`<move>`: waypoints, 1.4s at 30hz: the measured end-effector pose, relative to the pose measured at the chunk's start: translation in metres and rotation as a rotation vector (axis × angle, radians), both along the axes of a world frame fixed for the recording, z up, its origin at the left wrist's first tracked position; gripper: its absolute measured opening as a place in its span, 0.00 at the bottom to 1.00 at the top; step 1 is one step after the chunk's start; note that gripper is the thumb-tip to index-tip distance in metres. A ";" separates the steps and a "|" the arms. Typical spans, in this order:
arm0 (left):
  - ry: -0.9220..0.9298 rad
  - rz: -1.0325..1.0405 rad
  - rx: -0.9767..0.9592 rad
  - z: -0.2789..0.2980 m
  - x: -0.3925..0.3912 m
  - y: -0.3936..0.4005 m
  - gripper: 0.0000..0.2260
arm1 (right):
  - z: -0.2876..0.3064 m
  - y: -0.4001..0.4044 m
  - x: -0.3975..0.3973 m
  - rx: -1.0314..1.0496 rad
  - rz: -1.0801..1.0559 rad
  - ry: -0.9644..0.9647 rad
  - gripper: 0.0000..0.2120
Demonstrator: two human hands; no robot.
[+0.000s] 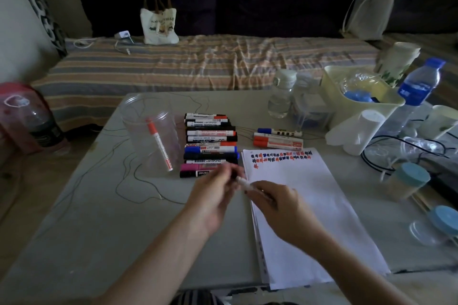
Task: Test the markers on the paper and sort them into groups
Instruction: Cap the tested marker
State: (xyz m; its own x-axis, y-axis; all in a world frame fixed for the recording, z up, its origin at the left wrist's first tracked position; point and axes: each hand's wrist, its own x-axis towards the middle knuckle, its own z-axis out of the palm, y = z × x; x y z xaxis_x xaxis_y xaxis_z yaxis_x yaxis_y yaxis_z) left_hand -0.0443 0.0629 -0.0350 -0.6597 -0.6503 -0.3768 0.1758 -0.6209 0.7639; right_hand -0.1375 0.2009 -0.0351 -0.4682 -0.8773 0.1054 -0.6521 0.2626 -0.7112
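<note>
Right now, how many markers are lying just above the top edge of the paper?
3: a blue-capped marker farthest back, then two red-capped markers side by side nearer the paper.

Bare forearms, no sleeves or jewellery in view; dark striped clothing (198,298) at the lower edge.

Both forearms reach forward, converging; the left hand (215,190) and right hand (277,202) meet, fingers curled, blurred at the tips.

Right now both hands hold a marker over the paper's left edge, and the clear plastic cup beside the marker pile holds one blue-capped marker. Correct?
Nearly. In the head view the marker in the clear plastic cup is orange-capped, not blue. The rest holds: both hands hold a marker over the paper's left edge.
</note>
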 end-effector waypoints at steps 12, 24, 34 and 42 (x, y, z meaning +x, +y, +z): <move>-0.438 -0.275 -1.337 -0.053 -0.002 -0.018 0.07 | -0.016 0.012 -0.041 -0.105 -0.154 -0.006 0.22; -0.496 -0.315 -1.917 -0.084 -0.038 -0.036 0.16 | -0.016 -0.034 -0.085 -0.338 -0.446 -0.666 0.10; -0.460 -0.200 -1.865 -0.089 -0.045 -0.038 0.12 | -0.066 -0.066 -0.099 -0.249 -0.472 -0.225 0.10; -0.462 -0.201 -1.847 -0.088 -0.046 -0.037 0.09 | -0.071 -0.066 -0.100 -0.236 -0.463 -0.135 0.03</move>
State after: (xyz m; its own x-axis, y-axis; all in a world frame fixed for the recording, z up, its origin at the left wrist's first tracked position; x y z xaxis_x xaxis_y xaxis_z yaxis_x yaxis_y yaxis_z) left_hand -0.0902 0.0257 -0.1234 -0.8306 -0.3264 0.4511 -0.1652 0.9181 0.3602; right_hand -0.2376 0.1348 -0.1058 -0.8233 -0.5359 0.1871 -0.4050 0.3236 -0.8551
